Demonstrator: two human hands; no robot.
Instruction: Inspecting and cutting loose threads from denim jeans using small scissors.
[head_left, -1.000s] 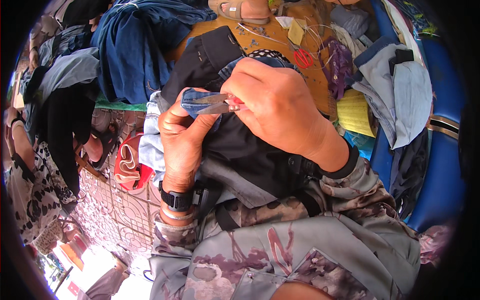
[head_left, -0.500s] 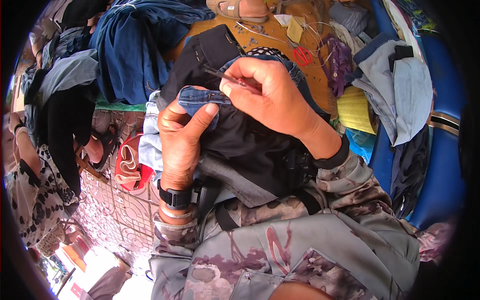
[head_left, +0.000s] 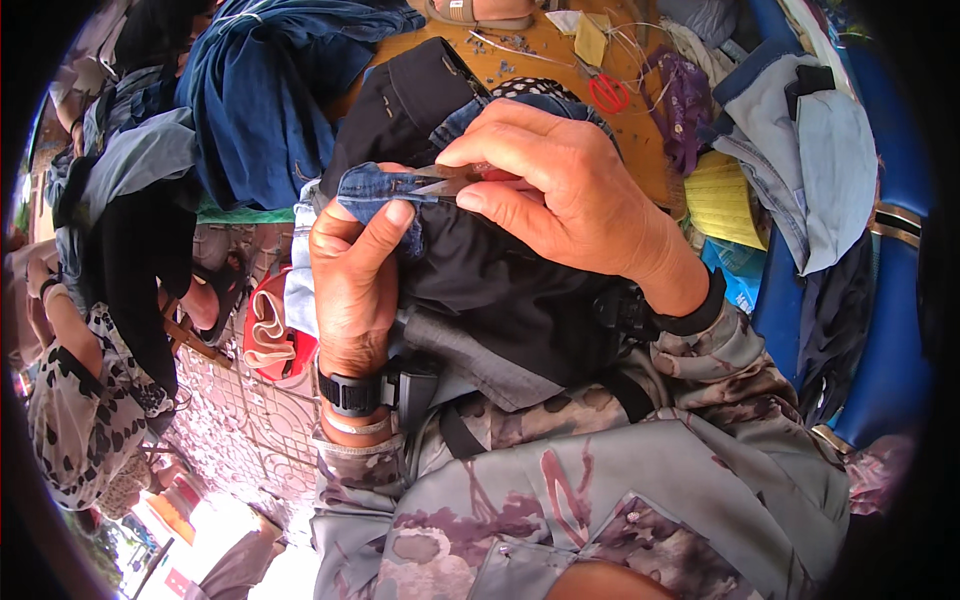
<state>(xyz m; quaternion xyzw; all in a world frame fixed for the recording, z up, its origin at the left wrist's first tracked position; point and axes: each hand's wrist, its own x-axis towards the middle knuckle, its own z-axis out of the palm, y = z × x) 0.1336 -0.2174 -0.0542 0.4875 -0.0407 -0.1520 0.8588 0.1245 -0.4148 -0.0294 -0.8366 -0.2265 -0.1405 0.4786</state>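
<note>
My left hand (head_left: pixel 352 265) pinches the end of a blue denim band (head_left: pixel 366 188) between thumb and fingers. In my right hand (head_left: pixel 580 190) is a pair of thread snips (head_left: pixel 438 183), gripped by thumb and fingers. The two pointed blades stand apart and lie over the band's stitched edge, close to my left thumb. Whether they touch a thread is too small to tell. Under both hands a black garment (head_left: pixel 480 290) is heaped on my lap, and a grey-edged piece hangs at its near side.
Red-handled scissors (head_left: pixel 608 94) lie on the wooden board (head_left: pixel 540 60) among scraps and loose threads. To the right are a yellow cloth (head_left: pixel 718 195) and pale jeans (head_left: pixel 840 190) on a blue seat (head_left: pixel 885 340). Dark denim (head_left: pixel 265 110) is piled at far left; other people sit along the left.
My right hand has turned and lowered the snips, so their spread blades now reach the denim band. The band has shifted slightly left with my left hand.
</note>
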